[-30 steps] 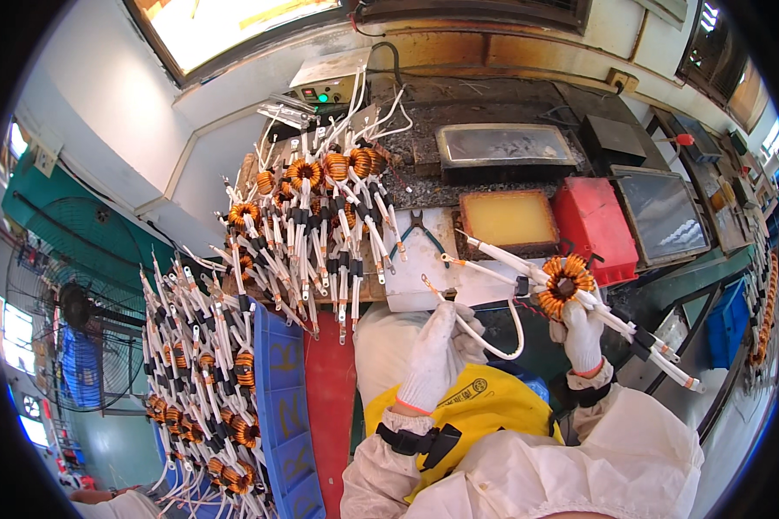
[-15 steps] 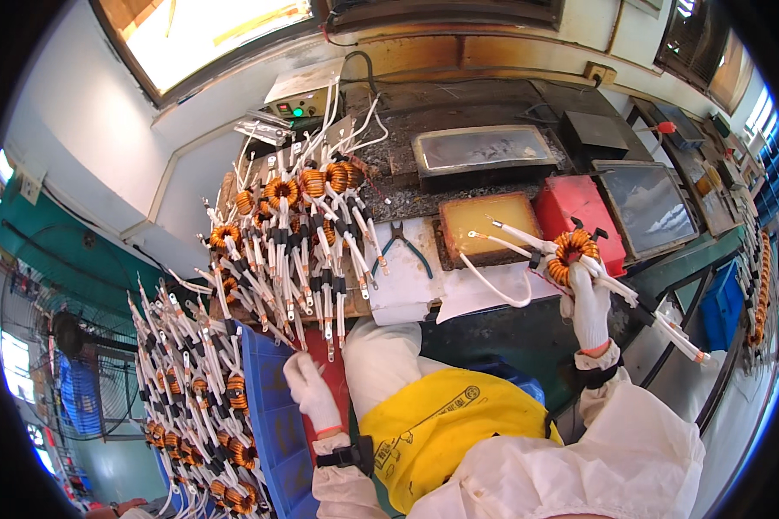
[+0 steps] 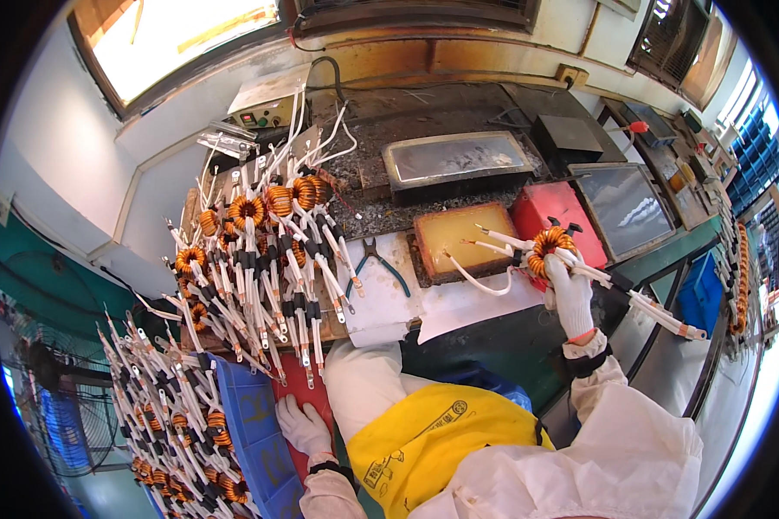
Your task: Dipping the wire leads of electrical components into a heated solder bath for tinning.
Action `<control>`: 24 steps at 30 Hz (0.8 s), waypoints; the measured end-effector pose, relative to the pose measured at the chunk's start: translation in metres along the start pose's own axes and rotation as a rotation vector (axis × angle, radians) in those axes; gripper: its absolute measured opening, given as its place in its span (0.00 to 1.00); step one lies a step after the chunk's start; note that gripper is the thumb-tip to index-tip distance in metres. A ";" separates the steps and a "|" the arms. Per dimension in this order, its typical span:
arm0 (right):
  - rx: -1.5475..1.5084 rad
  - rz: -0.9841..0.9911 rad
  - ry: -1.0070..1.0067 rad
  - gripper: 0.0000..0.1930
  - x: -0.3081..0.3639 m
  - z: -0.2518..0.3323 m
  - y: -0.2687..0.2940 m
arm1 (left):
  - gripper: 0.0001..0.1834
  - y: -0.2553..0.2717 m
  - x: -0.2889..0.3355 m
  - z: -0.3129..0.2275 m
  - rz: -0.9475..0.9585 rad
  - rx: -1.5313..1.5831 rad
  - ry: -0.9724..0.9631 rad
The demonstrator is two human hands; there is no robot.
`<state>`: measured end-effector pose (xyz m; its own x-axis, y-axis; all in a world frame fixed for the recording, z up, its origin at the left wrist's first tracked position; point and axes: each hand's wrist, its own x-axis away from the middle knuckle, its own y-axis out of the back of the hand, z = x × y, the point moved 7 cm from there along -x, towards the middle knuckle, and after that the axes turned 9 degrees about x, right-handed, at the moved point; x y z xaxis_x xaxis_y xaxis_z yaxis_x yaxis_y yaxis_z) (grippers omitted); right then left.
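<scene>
Right hand (image 3: 568, 294) gripped one coil (image 3: 552, 236) above the worktop's (image 3: 433, 117) front edge, right of centre; it appeared fully wound, some lead ends (image 3: 479, 227) bare. Left hand (image 3: 303, 426), empty, fingers loosely spread, lay over red board (image 3: 298, 375). Coil pile (image 3: 279, 201), worktop's left end: progress unclear.

White sleeves (image 3: 599, 389) meet black wristbands (image 3: 587, 363) above orange-edged white gloves (image 3: 571, 301).

Shiny coil (image 3: 550, 237), gritty bench (image 3: 355, 206)

From where I stand, the coil gleams like polished copper; the right glove (image 3: 571, 298) is matt, knitted cloth. Smooth white paper (image 3: 474, 304) lies at the bench's front edge, beside a waxy-looking yellow slab (image 3: 464, 237). The crate (image 3: 255, 432) looks dull blue plastic.
</scene>
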<state>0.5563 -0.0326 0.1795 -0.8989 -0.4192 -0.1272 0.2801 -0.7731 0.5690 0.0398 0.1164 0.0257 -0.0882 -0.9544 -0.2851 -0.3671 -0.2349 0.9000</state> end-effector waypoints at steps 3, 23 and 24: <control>-0.213 0.074 -0.089 0.18 0.003 0.016 -0.006 | 0.20 0.000 0.000 0.002 0.001 0.023 0.013; -0.223 0.069 -0.063 0.16 -0.002 0.020 -0.012 | 0.19 0.003 0.000 0.000 -0.025 0.034 0.018; -0.232 0.060 -0.077 0.16 -0.002 0.019 -0.011 | 0.19 0.003 0.000 -0.001 -0.028 0.032 0.015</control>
<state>0.5490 -0.0144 0.1886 -0.8988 -0.4371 -0.0318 0.3956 -0.8404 0.3704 0.0395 0.1155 0.0283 -0.0635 -0.9503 -0.3047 -0.3991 -0.2557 0.8805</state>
